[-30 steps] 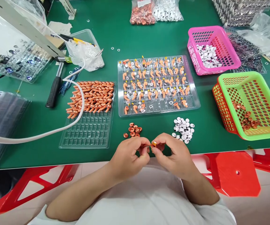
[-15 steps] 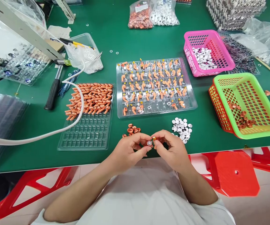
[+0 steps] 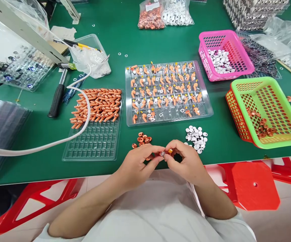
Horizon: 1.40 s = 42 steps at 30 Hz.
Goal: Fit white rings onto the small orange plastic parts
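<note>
My left hand (image 3: 137, 164) and my right hand (image 3: 185, 163) meet at the table's near edge, fingertips pinched together on a small orange part (image 3: 166, 152) with a white disc on it. Just beyond my left hand lies a small heap of orange rings (image 3: 142, 138). A pile of white discs (image 3: 196, 135) lies beyond my right hand. Farther back, a clear compartment tray (image 3: 208, 109) holds rows of orange curved parts with yellow tips.
A second clear tray (image 3: 95, 144) with stacked orange parts lies to the left, a white cable (image 3: 59, 143) draped over it. A hammer (image 3: 57, 95) lies at the left. Pink basket (image 3: 224, 40) and green basket (image 3: 281, 134) stand at the right. Bags of parts (image 3: 151, 15) sit at the back.
My hands stay pinched together and have turned the small part between the fingertips. The view has shifted slightly.
</note>
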Tool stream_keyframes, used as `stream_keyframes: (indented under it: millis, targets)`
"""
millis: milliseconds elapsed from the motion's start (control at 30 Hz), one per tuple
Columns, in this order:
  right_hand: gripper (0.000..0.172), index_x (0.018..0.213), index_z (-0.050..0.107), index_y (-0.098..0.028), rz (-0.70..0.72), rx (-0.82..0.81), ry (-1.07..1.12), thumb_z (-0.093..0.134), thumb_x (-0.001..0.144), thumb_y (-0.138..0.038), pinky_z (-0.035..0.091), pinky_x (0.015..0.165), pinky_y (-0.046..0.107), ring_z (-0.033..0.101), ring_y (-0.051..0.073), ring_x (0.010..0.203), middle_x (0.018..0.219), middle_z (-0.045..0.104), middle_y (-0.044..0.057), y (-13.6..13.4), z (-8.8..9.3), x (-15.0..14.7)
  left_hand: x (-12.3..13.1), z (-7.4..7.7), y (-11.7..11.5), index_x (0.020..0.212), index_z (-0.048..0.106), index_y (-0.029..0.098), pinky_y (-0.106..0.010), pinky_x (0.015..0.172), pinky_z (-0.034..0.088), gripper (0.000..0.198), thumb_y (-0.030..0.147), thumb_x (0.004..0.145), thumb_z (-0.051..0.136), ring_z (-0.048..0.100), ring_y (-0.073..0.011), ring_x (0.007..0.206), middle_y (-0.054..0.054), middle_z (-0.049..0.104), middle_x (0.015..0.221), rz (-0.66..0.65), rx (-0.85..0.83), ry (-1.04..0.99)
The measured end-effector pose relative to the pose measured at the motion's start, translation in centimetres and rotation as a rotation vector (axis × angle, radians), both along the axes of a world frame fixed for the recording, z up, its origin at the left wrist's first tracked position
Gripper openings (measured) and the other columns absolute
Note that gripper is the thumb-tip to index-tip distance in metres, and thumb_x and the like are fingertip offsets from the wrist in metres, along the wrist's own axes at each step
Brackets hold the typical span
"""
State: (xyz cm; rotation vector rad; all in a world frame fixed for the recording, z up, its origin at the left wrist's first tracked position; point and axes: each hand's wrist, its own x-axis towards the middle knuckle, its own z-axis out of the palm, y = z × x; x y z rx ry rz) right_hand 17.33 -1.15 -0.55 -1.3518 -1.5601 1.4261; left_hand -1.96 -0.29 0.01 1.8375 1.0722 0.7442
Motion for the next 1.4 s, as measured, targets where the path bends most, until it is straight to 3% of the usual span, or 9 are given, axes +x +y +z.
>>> stream_keyframes:
  millis: [133,433,667,1133,1300,1400]
  targets:
    - [0.007,0.085,0.058,-0.022,0.005,0.066,-0.064,0.06,0.084,-0.016,0.045,0.066,0.024,0.056,0.012,0.069,0.076,0.062,-0.003,0.0,0.1,0.1,0.0,-0.3,0.1,0.11,0.067,0.018,-0.023,0.07,0.055,0.022,0.008,0.091,0.06,0.069,-0.0128,0.078,-0.003,0.076,0.093,-0.019,0.059,0.007]
    - [0.008,0.078,0.054,-0.022,0.041,-0.037,-0.073,0.057,0.085,-0.017,0.04,0.055,0.022,0.05,0.009,0.059,0.068,0.057,-0.005,0.5,0.2,0.2,0.2,-1.1,-0.1,0.115,0.061,0.012,-0.031,0.075,0.055,0.026,0.004,0.09,0.057,0.065,-0.0178,0.08,-0.008,0.074,0.09,-0.076,0.415,0.097]
    - [0.01,0.075,0.053,-0.021,0.011,-0.028,-0.093,0.056,0.082,-0.014,0.036,0.052,0.021,0.044,0.008,0.057,0.066,0.054,-0.006,0.7,0.2,-0.1,0.2,-1.3,-0.2,0.117,0.056,0.009,-0.034,0.069,0.056,0.027,0.003,0.091,0.053,0.063,-0.0208,0.079,-0.013,0.072,0.089,-0.086,0.549,0.23]
    - [0.009,0.073,0.05,-0.021,-0.038,-0.05,-0.124,0.054,0.08,-0.016,0.034,0.051,0.022,0.042,0.01,0.055,0.064,0.049,-0.005,0.3,-0.3,-0.7,0.6,-1.2,-0.3,0.116,0.056,0.013,-0.033,0.065,0.054,0.025,0.007,0.092,0.051,0.062,-0.0198,0.074,-0.01,0.071,0.085,-0.053,0.579,0.274]
    - [0.01,0.072,0.051,-0.021,0.004,-0.149,-0.057,0.054,0.08,-0.017,0.035,0.05,0.022,0.042,0.009,0.056,0.063,0.049,-0.005,0.9,0.2,-0.3,0.4,-0.9,0.1,0.111,0.06,0.015,-0.033,0.073,0.056,0.024,0.006,0.09,0.054,0.064,-0.0178,0.077,-0.008,0.071,0.085,-0.054,0.449,0.161]
    - [0.01,0.071,0.05,-0.021,-0.013,-0.129,-0.076,0.054,0.079,-0.016,0.034,0.05,0.022,0.041,0.009,0.055,0.062,0.048,-0.005,0.9,0.2,-0.3,0.6,-0.8,0.1,0.109,0.061,0.017,-0.032,0.074,0.055,0.023,0.006,0.09,0.054,0.064,-0.0173,0.076,-0.006,0.072,0.084,-0.035,0.428,0.153]
